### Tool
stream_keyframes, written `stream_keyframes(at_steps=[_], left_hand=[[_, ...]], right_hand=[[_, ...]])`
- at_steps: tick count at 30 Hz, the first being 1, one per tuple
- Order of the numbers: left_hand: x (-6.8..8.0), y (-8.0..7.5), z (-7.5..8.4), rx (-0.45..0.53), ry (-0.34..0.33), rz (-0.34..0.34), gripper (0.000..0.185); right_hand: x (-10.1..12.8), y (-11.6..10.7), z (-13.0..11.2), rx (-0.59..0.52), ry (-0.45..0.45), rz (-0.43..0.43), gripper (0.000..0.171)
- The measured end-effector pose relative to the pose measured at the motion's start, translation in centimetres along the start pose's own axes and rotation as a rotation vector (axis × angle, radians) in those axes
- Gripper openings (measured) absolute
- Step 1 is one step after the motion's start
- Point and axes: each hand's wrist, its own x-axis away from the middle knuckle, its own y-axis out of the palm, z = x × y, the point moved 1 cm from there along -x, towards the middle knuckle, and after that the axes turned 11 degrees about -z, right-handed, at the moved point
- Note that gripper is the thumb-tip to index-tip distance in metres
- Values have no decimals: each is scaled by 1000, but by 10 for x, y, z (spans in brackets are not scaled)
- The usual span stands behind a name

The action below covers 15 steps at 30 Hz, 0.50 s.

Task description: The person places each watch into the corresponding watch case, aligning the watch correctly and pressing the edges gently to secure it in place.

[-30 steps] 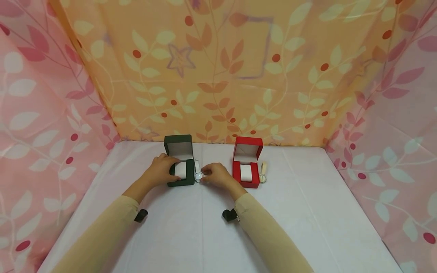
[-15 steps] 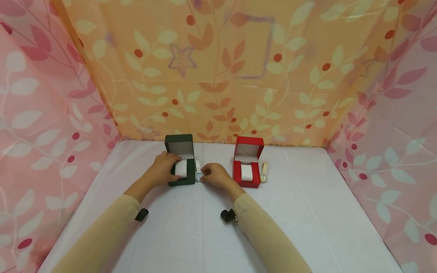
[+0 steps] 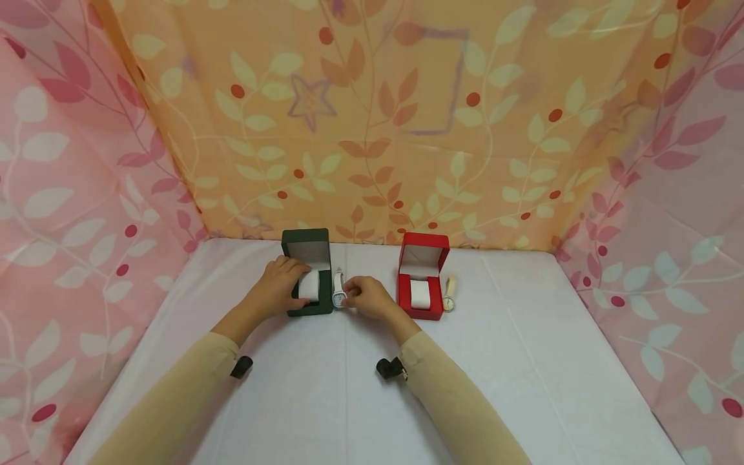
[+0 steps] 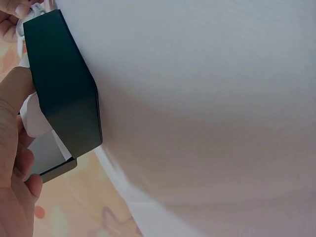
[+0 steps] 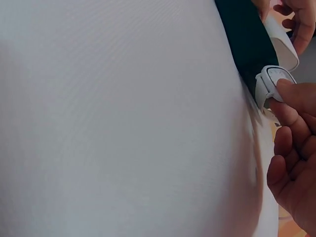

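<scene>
Left hand (image 3: 278,289) curls its grip round the white cushion (image 3: 310,285) in the open green watch box (image 3: 308,272). Right hand (image 3: 367,298) pinches the white watch (image 3: 338,296), lying on the worktop (image 3: 523,361) beside the box. Judged early: watch not yet wrapped on cushion.

Beige sleeves (image 3: 174,394), blk wrist cams (image 3: 389,368)

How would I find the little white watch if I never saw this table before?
Look at the white table and find the open dark green box on its left side. Just right of that box lies the white watch, with the right hand touching it. The other watch is cream and lies beside the red box.
</scene>
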Motion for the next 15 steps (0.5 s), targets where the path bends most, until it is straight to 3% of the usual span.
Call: stream_keyframes(at_steps=[7, 15], left_hand=[[4, -3, 6, -74, 53, 74, 78], [10, 2, 9, -71, 19, 141, 81]], right_hand=[[9, -6, -10, -26, -28, 9, 24], [22, -12, -24, 10, -48, 36, 23]])
